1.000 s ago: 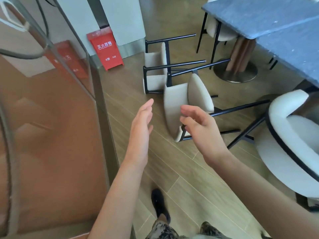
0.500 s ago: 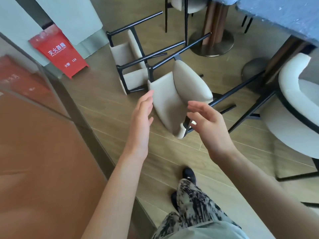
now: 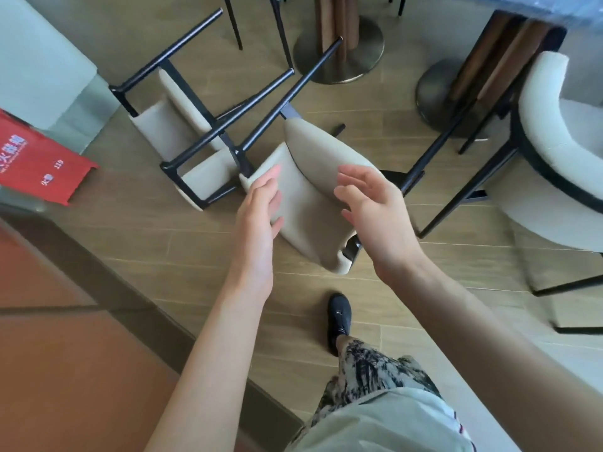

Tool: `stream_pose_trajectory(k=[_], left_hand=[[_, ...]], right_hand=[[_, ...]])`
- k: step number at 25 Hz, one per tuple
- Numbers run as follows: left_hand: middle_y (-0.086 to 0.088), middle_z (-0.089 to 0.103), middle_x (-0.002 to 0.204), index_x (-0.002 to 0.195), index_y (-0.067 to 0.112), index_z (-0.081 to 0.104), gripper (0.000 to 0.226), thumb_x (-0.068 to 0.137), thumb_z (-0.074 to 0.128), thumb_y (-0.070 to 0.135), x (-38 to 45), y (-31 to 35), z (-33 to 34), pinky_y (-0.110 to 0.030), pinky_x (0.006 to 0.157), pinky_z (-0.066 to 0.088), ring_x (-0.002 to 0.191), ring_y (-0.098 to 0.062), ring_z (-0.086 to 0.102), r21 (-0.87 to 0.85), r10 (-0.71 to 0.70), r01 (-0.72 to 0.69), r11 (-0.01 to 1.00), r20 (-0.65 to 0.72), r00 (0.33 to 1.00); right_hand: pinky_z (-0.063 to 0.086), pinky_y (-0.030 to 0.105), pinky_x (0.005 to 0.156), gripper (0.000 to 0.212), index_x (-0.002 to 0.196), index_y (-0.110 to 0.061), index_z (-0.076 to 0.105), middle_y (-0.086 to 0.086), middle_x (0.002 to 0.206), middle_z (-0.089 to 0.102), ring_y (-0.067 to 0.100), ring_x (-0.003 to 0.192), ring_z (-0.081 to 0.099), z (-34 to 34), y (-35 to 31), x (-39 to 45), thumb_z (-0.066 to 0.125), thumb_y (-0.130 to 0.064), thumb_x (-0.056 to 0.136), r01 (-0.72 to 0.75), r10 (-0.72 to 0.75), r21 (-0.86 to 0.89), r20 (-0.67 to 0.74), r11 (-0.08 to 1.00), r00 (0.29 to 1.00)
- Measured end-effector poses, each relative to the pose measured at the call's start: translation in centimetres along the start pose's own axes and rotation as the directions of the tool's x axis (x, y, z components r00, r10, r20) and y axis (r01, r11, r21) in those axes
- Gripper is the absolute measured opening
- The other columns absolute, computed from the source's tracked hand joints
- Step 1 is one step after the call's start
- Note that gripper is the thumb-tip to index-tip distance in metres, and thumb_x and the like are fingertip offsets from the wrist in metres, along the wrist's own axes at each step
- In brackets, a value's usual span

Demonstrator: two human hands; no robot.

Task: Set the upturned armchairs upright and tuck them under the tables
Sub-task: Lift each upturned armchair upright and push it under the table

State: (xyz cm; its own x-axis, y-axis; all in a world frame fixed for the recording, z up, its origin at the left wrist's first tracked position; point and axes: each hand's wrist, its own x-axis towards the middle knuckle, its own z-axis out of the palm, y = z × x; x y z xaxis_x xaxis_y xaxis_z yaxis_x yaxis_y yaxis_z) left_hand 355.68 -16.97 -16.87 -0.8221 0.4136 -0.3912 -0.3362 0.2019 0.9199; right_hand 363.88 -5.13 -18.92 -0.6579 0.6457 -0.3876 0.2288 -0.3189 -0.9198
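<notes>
Two beige armchairs with black metal legs lie tipped over on the wooden floor. The nearer armchair (image 3: 313,203) lies on its side right in front of me, legs pointing right and away. The farther armchair (image 3: 182,132) lies behind it to the left, its legs crossing the first one's. My left hand (image 3: 261,203) is open at the left edge of the nearer chair's cushion. My right hand (image 3: 375,207) hovers open over its right side, fingers spread. Neither hand grips anything. A blue tabletop (image 3: 554,8) shows at the top right.
A white upright armchair (image 3: 554,164) stands at the right. Two round table bases (image 3: 339,53) (image 3: 447,89) sit behind the fallen chairs. A red fire-equipment box (image 3: 42,168) leans at the left by a grey wall. A glass partition runs along my left. My black shoe (image 3: 339,318) steps forward.
I have stepped closer and leaned over the nearer armchair. Both open hands have come down to either side of its cushion.
</notes>
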Motion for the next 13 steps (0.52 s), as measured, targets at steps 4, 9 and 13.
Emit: stream_pose_trajectory(k=[4, 9, 13], left_hand=[[0.020, 0.056, 0.141, 0.128, 0.041, 0.062, 0.043, 0.088, 0.046, 0.046, 6.3, 2.3, -0.5, -0.040, 0.116, 0.039, 0.131, -0.004, 0.054, 0.011, -0.019, 0.019, 1.000, 0.027, 0.999], [0.021, 0.058, 0.140, 0.134, 0.038, 0.063, 0.044, 0.093, 0.048, 0.045, 11.1, 4.1, 0.0, -0.040, 0.115, 0.040, 0.129, -0.002, 0.056, 0.029, -0.053, 0.051, 0.998, 0.076, 0.996], [0.017, 0.056, 0.144, 0.134, 0.037, 0.062, 0.037, 0.101, 0.046, 0.042, 14.4, 5.1, 0.5, -0.041, 0.115, 0.040, 0.131, -0.004, 0.055, 0.058, -0.074, 0.065, 0.996, 0.161, 0.984]], right_hand=[[0.047, 0.035, 0.108, 0.032, 0.124, -0.024, 0.065, -0.012, 0.121, 0.067, -0.003, 0.114, 0.060, 2.9, -2.0, 5.3, 0.055, -0.013, 0.095, 0.004, -0.003, 0.024, -0.029, 1.000, 1.000], [0.047, 0.037, 0.107, 0.033, 0.123, -0.026, 0.065, -0.012, 0.122, 0.067, -0.007, 0.115, 0.057, 3.6, -3.4, 8.8, 0.055, -0.015, 0.094, 0.016, -0.010, 0.068, -0.100, 0.998, 0.995], [0.047, 0.037, 0.108, 0.033, 0.124, -0.025, 0.065, -0.010, 0.124, 0.067, -0.002, 0.119, 0.057, 3.8, -2.9, 10.7, 0.055, -0.015, 0.094, -0.002, 0.020, 0.099, -0.188, 0.995, 0.982]])
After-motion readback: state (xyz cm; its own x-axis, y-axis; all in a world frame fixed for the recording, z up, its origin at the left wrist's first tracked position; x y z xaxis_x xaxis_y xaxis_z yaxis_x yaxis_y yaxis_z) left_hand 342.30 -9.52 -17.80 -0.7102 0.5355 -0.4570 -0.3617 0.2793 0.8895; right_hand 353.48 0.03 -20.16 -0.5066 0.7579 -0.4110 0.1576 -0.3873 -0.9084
